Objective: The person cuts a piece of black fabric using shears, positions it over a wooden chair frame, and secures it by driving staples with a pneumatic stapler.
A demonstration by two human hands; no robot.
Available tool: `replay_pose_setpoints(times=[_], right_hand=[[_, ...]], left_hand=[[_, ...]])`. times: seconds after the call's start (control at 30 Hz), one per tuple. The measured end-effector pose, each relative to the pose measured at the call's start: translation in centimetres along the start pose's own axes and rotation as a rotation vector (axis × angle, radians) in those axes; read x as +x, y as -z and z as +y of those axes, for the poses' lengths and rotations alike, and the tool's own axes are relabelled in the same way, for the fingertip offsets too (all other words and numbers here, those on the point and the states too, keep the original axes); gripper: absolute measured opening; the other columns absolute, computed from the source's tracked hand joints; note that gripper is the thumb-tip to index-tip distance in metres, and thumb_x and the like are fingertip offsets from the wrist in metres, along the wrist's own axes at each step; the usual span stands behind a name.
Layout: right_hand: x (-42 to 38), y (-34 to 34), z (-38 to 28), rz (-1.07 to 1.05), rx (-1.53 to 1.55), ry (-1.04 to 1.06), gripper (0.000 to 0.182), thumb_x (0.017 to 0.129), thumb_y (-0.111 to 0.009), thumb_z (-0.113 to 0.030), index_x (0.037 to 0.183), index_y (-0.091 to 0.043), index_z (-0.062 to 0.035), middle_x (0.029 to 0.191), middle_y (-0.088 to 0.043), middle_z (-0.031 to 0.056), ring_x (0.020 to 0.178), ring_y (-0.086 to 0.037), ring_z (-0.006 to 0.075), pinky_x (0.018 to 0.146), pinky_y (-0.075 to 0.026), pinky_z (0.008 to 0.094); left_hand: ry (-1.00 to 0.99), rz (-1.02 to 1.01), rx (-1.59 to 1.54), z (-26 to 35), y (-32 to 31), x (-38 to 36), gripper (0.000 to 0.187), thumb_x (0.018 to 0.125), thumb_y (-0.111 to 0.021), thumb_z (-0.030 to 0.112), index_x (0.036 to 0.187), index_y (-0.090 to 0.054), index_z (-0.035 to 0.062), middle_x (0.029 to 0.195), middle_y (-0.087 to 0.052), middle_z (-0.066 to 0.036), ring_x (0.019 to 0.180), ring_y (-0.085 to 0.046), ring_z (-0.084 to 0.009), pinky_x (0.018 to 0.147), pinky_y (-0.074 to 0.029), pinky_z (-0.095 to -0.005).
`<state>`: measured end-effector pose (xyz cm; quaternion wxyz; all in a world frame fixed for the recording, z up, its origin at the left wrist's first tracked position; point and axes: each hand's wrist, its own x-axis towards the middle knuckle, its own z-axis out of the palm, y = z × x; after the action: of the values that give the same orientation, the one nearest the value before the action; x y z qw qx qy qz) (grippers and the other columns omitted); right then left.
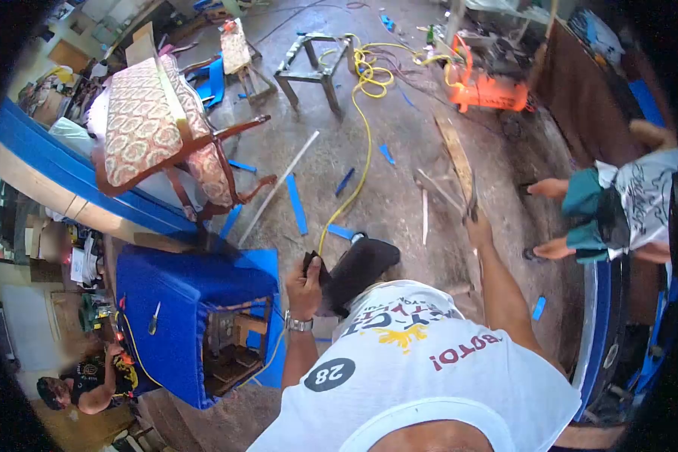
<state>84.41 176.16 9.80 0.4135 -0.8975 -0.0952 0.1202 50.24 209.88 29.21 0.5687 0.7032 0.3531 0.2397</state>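
My left hand (303,292), with a watch on its wrist, is closed around a small black object (313,265). A yellow hose (363,162) runs up to that object, whose kind I cannot make out. Out to the right, my right hand (477,226) grips the near end of a wooden piece (455,154). This piece is long, tan and speckled, and a thinner strip (438,188) meets it at an angle near my fingers. Between my hands lies my dark-clothed leg (363,267).
A blue-covered upholstered frame (162,305) bears a screwdriver (154,319). Patterned chairs (139,124) rest on a blue piece at left. A bare stool frame (316,75) and an orange air compressor (490,94) stand beyond. Other people are at right (625,203) and lower left (90,384).
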Motion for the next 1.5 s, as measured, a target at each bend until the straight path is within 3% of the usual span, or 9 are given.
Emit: replay_pose_setpoints(times=[0.43,0.63,0.9,1.03,1.1,1.13,1.17,1.27,1.5], right_hand=[[2.6,-7.5,-1.6,0.222,-0.134,-0.657,0.054,0.091,-0.068,-0.015,0.141,-0.052,0.0021,0.133,-0.061,0.0261,0.123,-0.059,0.0423,0.105,-0.046,0.0434],[37.2,-6.8,-6.2,0.179,-0.034,-0.35,0.062,0.09,-0.071,-0.015,0.146,-0.047,0.0002,0.14,-0.057,0.024,0.125,-0.058,0.0399,0.105,-0.047,0.0432],[87.7,-1.0,-33.4,0.168,0.018,0.279,0.047,0.091,-0.066,-0.017,0.132,-0.058,0.0031,0.118,-0.066,0.0283,0.11,-0.063,0.0448,0.095,-0.05,0.0481],[103.5,-4.4,-32.9,0.026,0.02,0.252,0.041,0.09,-0.063,-0.019,0.126,-0.061,0.0007,0.108,-0.067,0.0246,0.1,-0.067,0.0373,0.089,-0.052,0.0446],[110.8,-9.1,-22.1,-0.117,-0.008,0.127,0.044,0.088,-0.065,-0.022,0.126,-0.062,0.0,0.106,-0.067,0.022,0.095,-0.067,0.0356,0.087,-0.053,0.0444],[111.3,-12.2,-14.8,0.103,-0.635,0.204,0.044,0.086,-0.067,-0.025,0.121,-0.064,0.0017,0.102,-0.068,0.0215,0.093,-0.066,0.0374,0.087,-0.052,0.0478],[112.3,-14.7,-5.6,0.369,-0.576,0.692,0.046,0.083,-0.068,-0.029,0.116,-0.066,0.0031,0.1,-0.069,0.0234,0.09,-0.066,0.0401,0.085,-0.051,0.0525],[106.1,-10.0,-11.3,-0.173,-0.077,-0.494,0.044,0.085,-0.069,-0.029,0.117,-0.066,0.0018,0.098,-0.069,0.0223,0.087,-0.066,0.0379,0.082,-0.052,0.051],[117.8,-12.3,-16.8,-0.294,-0.037,-0.712,0.041,0.087,-0.069,-0.028,0.118,-0.065,-0.0011,0.092,-0.068,0.0197,0.081,-0.067,0.0327,0.074,-0.053,0.0475]], left_hand=[[-0.376,-0.407,0.406,13.2,-18.1,49.2,0.017,0.101,-0.063,0.017,0.097,-0.061,0.001,0.07,-0.057,-0.021,0.06,-0.056,-0.0355,0.058,-0.044,-0.0419],[-0.306,-0.345,0.318,16.7,-28.2,65.5,0.018,0.104,-0.06,0.017,0.096,-0.062,0.0008,0.071,-0.06,-0.01,0.064,-0.054,-0.0184,0.059,-0.044,-0.0379],[-0.204,-0.167,0.236,21.1,-35.5,87.3,0.022,0.104,-0.06,0.021,0.105,-0.067,0.0009,0.077,-0.067,-0.009,0.071,-0.058,-0.0143,0.065,-0.048,-0.0345],[-0.152,-0.154,0.247,19.0,-40.0,99.4,0.027,0.102,-0.062,0.027,0.108,-0.066,0.0008,0.078,-0.066,-0.017,0.07,-0.061,-0.0212,0.067,-0.049,-0.0383],[-0.105,-0.16,0.199,19.2,-42.1,106.2,0.027,0.102,-0.062,0.026,0.109,-0.065,0.0009,0.078,-0.066,-0.018,0.069,-0.061,-0.0222,0.067,-0.049,-0.0387],[-0.103,-0.181,0.202,20.5,-43.0,109.4,0.026,0.102,-0.061,0.026,0.109,-0.065,0.0005,0.079,-0.066,-0.019,0.07,-0.06,-0.0226,0.067,-0.049,-0.0385],[-0.089,-0.194,0.178,21.8,-44.3,112.8,0.026,0.102,-0.061,0.025,0.109,-0.065,0.0003,0.079,-0.066,-0.019,0.07,-0.059,-0.0228,0.068,-0.049,-0.0384],[-0.135,-0.275,0.18,25.7,-47.2,121.9,0.025,0.102,-0.061,0.024,0.108,-0.064,-0.001,0.079,-0.064,-0.02,0.069,-0.057,-0.0233,0.068,-0.048,-0.038],[-0.153,-0.287,0.291,29.9,-54.8,142.7,0.025,0.103,-0.06,0.022,0.108,-0.061,-0.0028,0.082,-0.062,-0.021,0.069,-0.056,-0.028,0.067,-0.047,-0.0397]])
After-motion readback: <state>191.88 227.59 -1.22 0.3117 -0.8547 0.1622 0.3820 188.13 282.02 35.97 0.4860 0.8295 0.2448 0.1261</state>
